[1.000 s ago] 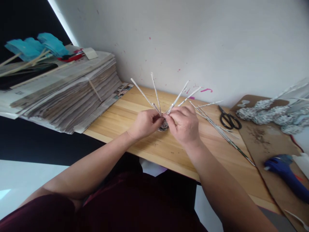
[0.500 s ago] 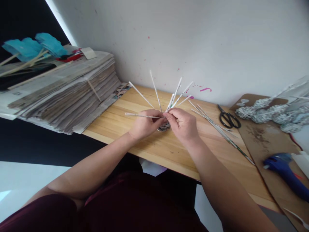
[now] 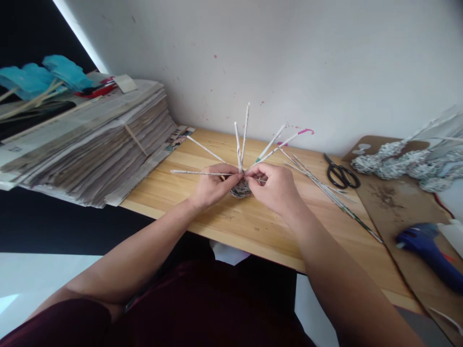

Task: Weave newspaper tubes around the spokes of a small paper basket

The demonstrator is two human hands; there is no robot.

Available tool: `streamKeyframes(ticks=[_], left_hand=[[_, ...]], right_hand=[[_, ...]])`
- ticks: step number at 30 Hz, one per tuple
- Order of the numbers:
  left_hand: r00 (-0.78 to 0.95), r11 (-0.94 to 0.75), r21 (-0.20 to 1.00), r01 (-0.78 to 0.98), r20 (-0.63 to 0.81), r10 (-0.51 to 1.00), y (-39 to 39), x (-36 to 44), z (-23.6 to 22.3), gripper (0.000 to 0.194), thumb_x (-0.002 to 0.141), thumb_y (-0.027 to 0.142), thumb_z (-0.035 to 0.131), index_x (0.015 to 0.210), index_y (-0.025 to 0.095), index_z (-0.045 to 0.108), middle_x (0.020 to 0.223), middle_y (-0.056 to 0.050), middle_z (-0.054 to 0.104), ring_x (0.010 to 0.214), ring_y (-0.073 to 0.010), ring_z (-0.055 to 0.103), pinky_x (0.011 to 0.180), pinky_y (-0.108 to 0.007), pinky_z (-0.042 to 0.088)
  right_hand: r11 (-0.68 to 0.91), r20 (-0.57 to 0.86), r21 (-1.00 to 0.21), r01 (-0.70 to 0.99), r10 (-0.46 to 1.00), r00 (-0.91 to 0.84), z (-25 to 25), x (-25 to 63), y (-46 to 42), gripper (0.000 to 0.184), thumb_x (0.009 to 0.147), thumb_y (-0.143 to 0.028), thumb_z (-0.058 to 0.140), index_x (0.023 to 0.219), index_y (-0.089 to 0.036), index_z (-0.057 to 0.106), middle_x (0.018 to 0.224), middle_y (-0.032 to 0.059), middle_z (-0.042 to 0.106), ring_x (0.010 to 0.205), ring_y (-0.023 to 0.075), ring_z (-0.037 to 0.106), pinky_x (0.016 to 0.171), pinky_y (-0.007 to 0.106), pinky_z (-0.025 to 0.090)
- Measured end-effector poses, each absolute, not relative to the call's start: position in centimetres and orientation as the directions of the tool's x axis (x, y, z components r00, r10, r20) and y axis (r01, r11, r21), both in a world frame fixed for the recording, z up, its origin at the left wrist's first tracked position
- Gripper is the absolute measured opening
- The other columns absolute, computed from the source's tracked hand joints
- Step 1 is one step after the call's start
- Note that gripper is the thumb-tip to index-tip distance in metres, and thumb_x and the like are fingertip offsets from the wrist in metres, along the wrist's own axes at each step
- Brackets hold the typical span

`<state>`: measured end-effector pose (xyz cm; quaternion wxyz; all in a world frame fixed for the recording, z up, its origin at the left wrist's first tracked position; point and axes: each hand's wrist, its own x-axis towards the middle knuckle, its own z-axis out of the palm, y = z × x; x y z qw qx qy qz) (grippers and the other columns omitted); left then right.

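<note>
A small woven piece of rolled newspaper (image 3: 240, 190) sits on the wooden table between my hands, with several white paper tubes (image 3: 246, 130) fanning up and outward from it. My left hand (image 3: 216, 185) is closed in a pinch at the left of its top edge, where a paper tube (image 3: 188, 172) sticks out to the left. From the right, my right hand (image 3: 272, 185) pinches the paper strands at the same spot, its fingertips nearly meeting the left thumb. The woven body is partly hidden by the fingers.
Loose paper tubes (image 3: 325, 190) and black scissors (image 3: 340, 174) lie to the right. Beyond are brown cardboard (image 3: 383, 205), a blue glue gun (image 3: 427, 253) and braided paper pieces (image 3: 398, 156). A tall newspaper stack (image 3: 108, 144) stands left; the wall (image 3: 289, 58) rises behind.
The woven piece has turned, so its upright tubes stand at different angles. Both hands have stayed pinched at its rim, and the view has shifted slightly.
</note>
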<state>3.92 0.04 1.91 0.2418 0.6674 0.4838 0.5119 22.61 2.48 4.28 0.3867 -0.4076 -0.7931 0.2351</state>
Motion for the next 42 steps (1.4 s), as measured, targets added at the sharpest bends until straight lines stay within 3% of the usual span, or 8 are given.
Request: streamKeyframes(ticks=[8,14,21,29,35,39,42], left_hand=[[0.0,-0.338,0.902,0.269,0.351,0.936,0.1,3.6,1.6,0.023,0.087,0.037,0.073,0.084,0.015,0.075,0.075,-0.004,0.074,0.062,-0.0119,0.063,0.057,-0.023,0.05],[0.021,-0.368,0.863,0.345,0.384,0.923,0.3,3.7,1.2,0.025,0.081,0.039,0.08,0.081,0.015,0.073,0.076,-0.004,0.073,0.063,-0.0123,0.062,0.056,-0.023,0.047],[0.098,-0.443,0.814,0.377,0.44,0.892,0.7,3.4,1.4,0.016,0.087,0.031,0.072,0.082,0.016,0.071,0.078,-0.004,0.072,0.071,-0.0142,0.064,0.062,-0.024,0.049],[0.101,-0.427,0.799,0.424,0.427,0.899,0.6,3.3,1.4,0.019,0.092,0.035,0.067,0.085,0.017,0.07,0.079,-0.004,0.07,0.072,-0.0147,0.063,0.062,-0.024,0.049],[0.042,-0.386,0.848,0.363,0.398,0.916,0.2,3.6,1.1,0.021,0.091,0.036,0.069,0.088,0.016,0.073,0.083,-0.005,0.075,0.072,-0.0143,0.067,0.062,-0.024,0.053],[0.054,-0.374,0.831,0.412,0.387,0.92,0.1,3.7,1.2,0.023,0.092,0.037,0.068,0.086,0.015,0.073,0.082,-0.007,0.074,0.071,-0.0143,0.067,0.062,-0.024,0.053],[0.077,-0.406,0.83,0.382,0.409,0.909,0.1,3.8,1.3,0.02,0.092,0.032,0.067,0.086,0.015,0.073,0.082,-0.006,0.074,0.07,-0.013,0.066,0.061,-0.023,0.052]], right_hand=[[0.322,0.196,-0.871,0.371,0.92,-0.34,4.5,22.6,2.8,0.007,0.085,-0.02,0.067,0.083,-0.02,0.073,0.079,0.0022,0.078,0.068,0.0163,0.07,0.066,0.03,0.053],[0.266,0.156,-0.912,0.312,0.929,-0.336,4.1,22.6,3.1,0.007,0.084,-0.015,0.063,0.088,-0.019,0.068,0.084,0.0037,0.075,0.073,0.0168,0.07,0.07,0.033,0.057],[0.195,0.11,-0.954,0.227,0.934,-0.339,3.8,22.7,3.5,0.016,0.086,-0.022,0.065,0.102,-0.019,0.07,0.086,0.0037,0.075,0.073,0.0171,0.07,0.067,0.032,0.059],[0.353,0.235,-0.901,0.251,0.886,-0.401,4.4,23.1,3.4,0.01,0.089,-0.021,0.069,0.094,-0.019,0.077,0.094,0.0065,0.081,0.087,0.0204,0.076,0.084,0.037,0.059],[0.462,0.313,-0.841,0.28,0.839,-0.444,4.7,23.4,3.2,0.012,0.092,-0.018,0.066,0.095,-0.019,0.078,0.095,0.0059,0.081,0.086,0.0189,0.075,0.08,0.032,0.057],[0.61,0.422,-0.717,0.337,0.765,-0.487,4.6,23.5,3.3,0.014,0.092,-0.018,0.066,0.095,-0.021,0.079,0.083,0.0015,0.078,0.072,0.0156,0.069,0.071,0.03,0.053],[0.644,0.448,-0.708,0.289,0.727,-0.521,4.6,23.8,3.6,0.02,0.092,-0.015,0.065,0.101,-0.025,0.08,0.094,0.0003,0.081,0.082,0.0163,0.073,0.08,0.031,0.056]])
